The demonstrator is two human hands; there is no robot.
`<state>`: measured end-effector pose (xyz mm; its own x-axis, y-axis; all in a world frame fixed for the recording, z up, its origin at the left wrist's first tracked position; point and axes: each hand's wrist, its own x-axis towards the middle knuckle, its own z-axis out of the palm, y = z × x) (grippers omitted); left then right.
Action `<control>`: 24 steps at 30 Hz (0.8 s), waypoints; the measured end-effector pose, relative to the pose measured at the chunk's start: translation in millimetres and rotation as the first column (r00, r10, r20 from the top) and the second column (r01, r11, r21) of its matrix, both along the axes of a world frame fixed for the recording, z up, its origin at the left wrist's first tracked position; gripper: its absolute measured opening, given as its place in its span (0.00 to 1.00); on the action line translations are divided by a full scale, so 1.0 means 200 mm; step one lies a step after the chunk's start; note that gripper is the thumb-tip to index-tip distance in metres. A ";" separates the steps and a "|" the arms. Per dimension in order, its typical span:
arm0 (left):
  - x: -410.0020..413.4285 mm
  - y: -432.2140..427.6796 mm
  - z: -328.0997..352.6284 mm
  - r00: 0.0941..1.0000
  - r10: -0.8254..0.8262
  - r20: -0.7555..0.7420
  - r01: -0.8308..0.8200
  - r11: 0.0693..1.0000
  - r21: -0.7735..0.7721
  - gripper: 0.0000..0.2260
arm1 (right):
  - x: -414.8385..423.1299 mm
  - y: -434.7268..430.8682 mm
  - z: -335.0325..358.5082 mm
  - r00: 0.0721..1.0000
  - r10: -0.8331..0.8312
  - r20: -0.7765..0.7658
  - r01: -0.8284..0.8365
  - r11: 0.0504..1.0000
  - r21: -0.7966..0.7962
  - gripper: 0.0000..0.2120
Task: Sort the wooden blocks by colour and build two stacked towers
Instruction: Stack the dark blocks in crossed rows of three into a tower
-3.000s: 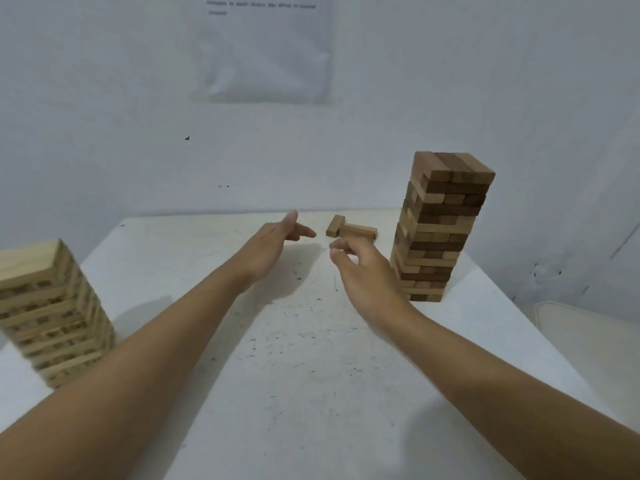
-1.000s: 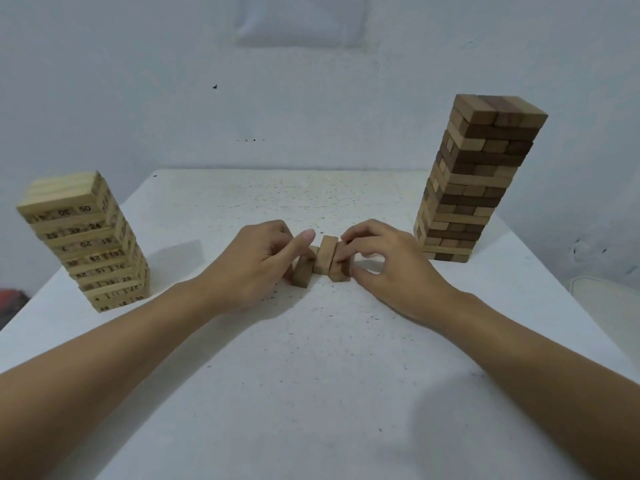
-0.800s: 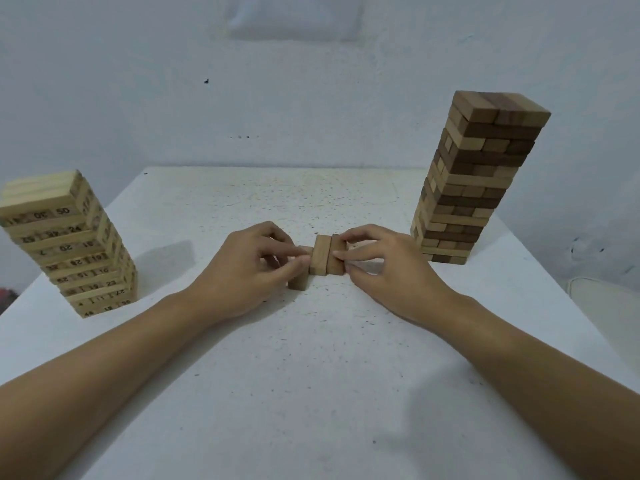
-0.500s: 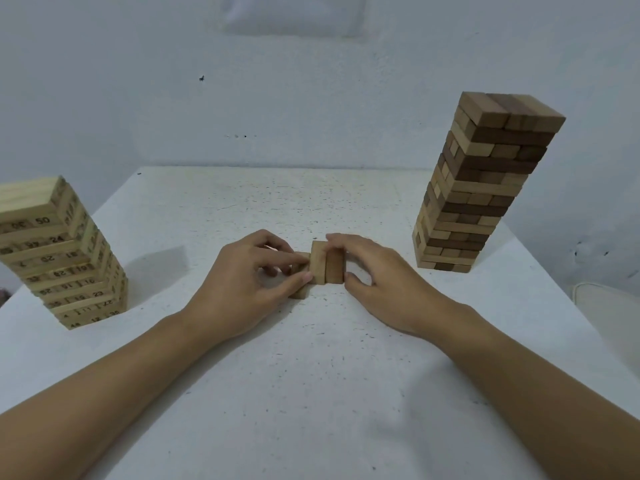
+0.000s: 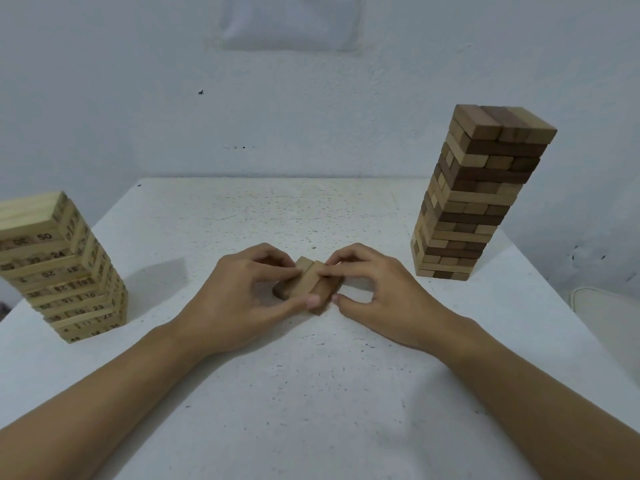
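Three brown wooden blocks (image 5: 309,285) lie flat, side by side, in the middle of the white table (image 5: 311,393). My left hand (image 5: 242,299) pinches them from the left, thumb at their near end and fingers over the far end. From the right, my right hand (image 5: 377,292) pinches the same row, its forefinger laid across the top. A tall tower of brown and dark blocks (image 5: 474,192) stands at the right. A shorter tower of pale numbered blocks (image 5: 59,268) stands at the left edge.
A white wall rises just behind the table, with a sheet of paper (image 5: 291,20) stuck high on it. The table's right edge drops off beside the brown tower, and a pale object (image 5: 606,317) sits low beyond it.
Three seconds ago both hands hovered near loose blocks further back. Since then the blocks came to the table's middle, and over the last second they went from standing on edge to lying flat together.
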<state>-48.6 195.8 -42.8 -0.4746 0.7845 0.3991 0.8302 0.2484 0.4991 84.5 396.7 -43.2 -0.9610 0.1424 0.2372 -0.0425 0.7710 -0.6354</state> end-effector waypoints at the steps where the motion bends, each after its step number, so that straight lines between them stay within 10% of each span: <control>1: 0.00 -0.01 0.01 0.999 -0.041 0.007 0.041 0.998 -0.042 0.23 | 0.00 0.00 0.00 1.000 -0.016 -0.009 0.016 1.000 -0.014 0.16; 9: 0.00 -0.03 -0.01 0.988 -0.084 -0.129 0.054 0.973 -0.223 0.29 | 0.06 -0.06 0.00 0.975 -0.117 0.191 0.074 0.973 0.219 0.37; 24: -0.01 0.01 -0.07 0.951 -0.194 -0.239 0.126 0.954 -0.272 0.25 | 0.04 -0.06 -0.02 0.930 -0.061 0.362 -0.118 0.885 0.451 0.32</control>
<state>-51.5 197.2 -57.2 -0.2407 0.9318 0.2717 0.9613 0.1903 0.1992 92.7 384.2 -46.5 -0.9931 0.0750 -0.0903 0.0908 0.9784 -0.1858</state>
